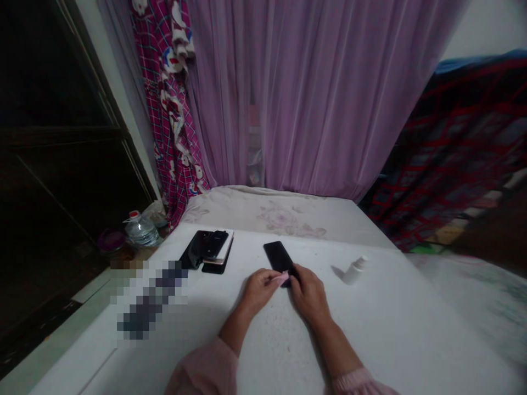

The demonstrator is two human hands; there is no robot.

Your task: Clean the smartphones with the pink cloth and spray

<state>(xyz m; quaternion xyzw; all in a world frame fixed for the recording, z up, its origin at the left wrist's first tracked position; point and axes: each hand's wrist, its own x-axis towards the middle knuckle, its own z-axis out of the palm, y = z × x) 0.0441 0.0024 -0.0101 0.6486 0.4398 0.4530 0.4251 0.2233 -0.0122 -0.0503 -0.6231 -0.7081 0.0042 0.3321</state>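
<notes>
A black smartphone (277, 254) lies at a slant on the white table, its far end pointing away and to the left. My right hand (310, 296) is closed around the phone's near right edge. Between the fingers of my left hand (257, 289) is a small pink cloth (282, 278), pinched over the phone's near end. The left fingers hide part of the cloth, and both hands cover some of the phone's lower part. To the right of my right hand stands a small white bottle (354, 271), apart from it.
Several dark and white phones (217, 245) are piled at the table's left. The white tabletop (382, 329) meets a flower-patterned cloth (280, 211) at the back. Purple curtains (321, 99) hang behind. A large clear water bottle (142, 230) stands beyond the left edge. A blurred patch covers something at left.
</notes>
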